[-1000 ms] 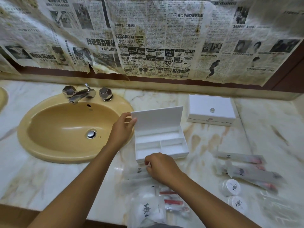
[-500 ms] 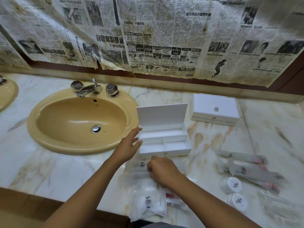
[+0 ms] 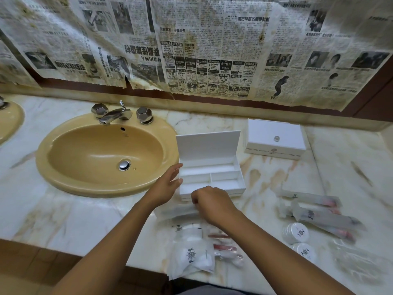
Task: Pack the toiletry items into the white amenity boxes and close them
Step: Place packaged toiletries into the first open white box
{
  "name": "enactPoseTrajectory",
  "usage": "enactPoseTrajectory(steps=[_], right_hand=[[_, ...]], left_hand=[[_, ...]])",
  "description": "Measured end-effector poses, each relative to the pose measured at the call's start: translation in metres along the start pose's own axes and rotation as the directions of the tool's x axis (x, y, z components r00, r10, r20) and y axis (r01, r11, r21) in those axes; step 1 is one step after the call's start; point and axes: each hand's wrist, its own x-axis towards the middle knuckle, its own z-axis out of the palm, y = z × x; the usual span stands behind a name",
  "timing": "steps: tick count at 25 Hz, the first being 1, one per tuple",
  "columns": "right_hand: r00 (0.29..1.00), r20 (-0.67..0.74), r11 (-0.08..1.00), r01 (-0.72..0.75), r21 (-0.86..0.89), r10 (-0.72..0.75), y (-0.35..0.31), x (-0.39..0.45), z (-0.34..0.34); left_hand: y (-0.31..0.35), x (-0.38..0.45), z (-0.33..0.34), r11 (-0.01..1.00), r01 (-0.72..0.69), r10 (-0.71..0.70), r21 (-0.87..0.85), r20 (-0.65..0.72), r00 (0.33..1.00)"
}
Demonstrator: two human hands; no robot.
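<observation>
Two white amenity boxes stand on the marble counter [image 3: 85, 218]: the open white compartment box [image 3: 212, 177] before the person, and the closed white box [image 3: 275, 138] behind. The left hand [image 3: 168, 186], fingers spread, touches the open box's side. The right hand [image 3: 212, 202] pinches a clear flat sachet [image 3: 178, 211] just beside the box. It seems best to lift the sachet level and lay it flat in one compartment.

open box [image 3: 210, 177] right of sink [image 3: 102, 158] | closed box [image 3: 275, 138] behind-right | sachets [image 3: 191, 254] in front
</observation>
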Motion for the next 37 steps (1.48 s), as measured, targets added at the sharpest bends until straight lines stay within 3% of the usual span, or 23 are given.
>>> enactPoseTrajectory(steps=[5, 9, 14, 25, 34, 37], right_hand=[[0.992, -0.109, 0.998, -0.063, -0.014, 0.061, 0.012, 0.002, -0.032], [0.953, -0.264, 0.989, -0.149, 0.013, 0.147, 0.035, 0.015, -0.054], [0.913, -0.367, 0.984, -0.171, 0.048, 0.176, 0.042, 0.044, -0.052], [0.972, -0.146, 0.965, -0.208, -0.161, 0.186, 0.056, 0.082, -0.021], [0.946, 0.074, 0.919, -0.324, 0.225, 0.315, 0.074, 0.098, -0.007], [0.959, 0.022, 0.937, -0.279, 0.210, 0.281, 0.067, 0.094, -0.009]], left_hand=[[0.006, -0.002, -0.007, 1.000, 0.022, -0.022, -0.009, 0.042, 0.999], [-0.001, -0.001, -0.009, 0.987, -0.026, 0.021, 0.160, 0.036, 0.999], [0.003, -0.003, 0.003, 0.993, 0.091, -0.092, -0.080, -0.019, 0.996], [0.008, -0.006, 0.004, 0.986, 0.086, -0.085, -0.145, 0.009, 0.996], [0.009, -0.005, 0.002, 0.988, 0.084, -0.082, -0.129, 0.019, 0.996], [0.009, -0.005, 0.002, 0.988, 0.088, -0.086, -0.126, 0.018, 0.996]])
